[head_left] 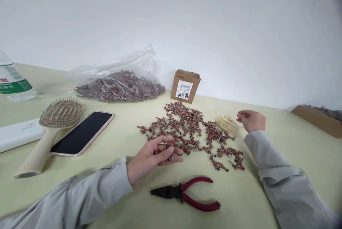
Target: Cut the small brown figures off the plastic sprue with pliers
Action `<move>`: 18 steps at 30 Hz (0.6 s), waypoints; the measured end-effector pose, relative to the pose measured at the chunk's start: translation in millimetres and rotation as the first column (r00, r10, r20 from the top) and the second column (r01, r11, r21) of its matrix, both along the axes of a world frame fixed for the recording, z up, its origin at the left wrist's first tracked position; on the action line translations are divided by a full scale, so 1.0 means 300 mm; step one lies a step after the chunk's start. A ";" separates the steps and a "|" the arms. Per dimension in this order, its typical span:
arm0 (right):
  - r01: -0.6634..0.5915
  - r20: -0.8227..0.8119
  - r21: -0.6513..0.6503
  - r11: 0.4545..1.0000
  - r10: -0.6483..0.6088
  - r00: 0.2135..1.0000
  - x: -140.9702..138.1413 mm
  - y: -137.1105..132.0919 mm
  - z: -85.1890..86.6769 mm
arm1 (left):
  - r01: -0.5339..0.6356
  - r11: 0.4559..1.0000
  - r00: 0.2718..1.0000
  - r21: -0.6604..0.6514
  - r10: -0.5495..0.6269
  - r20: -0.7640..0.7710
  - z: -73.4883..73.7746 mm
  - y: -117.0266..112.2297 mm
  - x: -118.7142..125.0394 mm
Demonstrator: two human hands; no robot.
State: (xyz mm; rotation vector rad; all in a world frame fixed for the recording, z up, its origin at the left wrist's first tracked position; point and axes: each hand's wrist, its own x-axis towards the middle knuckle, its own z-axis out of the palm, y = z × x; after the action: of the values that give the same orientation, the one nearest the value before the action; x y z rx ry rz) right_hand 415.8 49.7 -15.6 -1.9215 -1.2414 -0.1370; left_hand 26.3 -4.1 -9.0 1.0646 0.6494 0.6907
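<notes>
My left hand [153, 155] rests on the table with its fingers curled round a small brown reindeer charm [171, 147], at the near edge of a spread pile of the same charms [192, 129]. My right hand [251, 119] hovers at the pile's right side, fingers pinched together beside a small heap of gold rings [226, 123]; what it pinches is too small to make out. Red-handled pliers [187, 193] lie closed on the table just in front of my left hand.
A clear plastic bag of charms [120, 81] lies at the back, a small open cardboard box [185, 86] beside it. On the left are a phone [82, 133], a hairbrush [50, 129], a white case [18, 134] and a water bottle [13, 79]. Another cardboard box [317, 119] sits far right.
</notes>
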 end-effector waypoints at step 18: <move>0.013 -0.058 0.091 0.996 -0.008 0.998 -0.008 -0.001 0.009 | -0.010 0.999 1.000 -0.033 0.011 0.023 0.002 0.001 -0.001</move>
State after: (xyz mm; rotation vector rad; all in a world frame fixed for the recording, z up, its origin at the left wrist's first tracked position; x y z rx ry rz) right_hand 413.5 49.3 -13.1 -1.8413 -1.1674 -0.1404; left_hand 26.1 -3.9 -8.5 1.0218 0.6452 0.6981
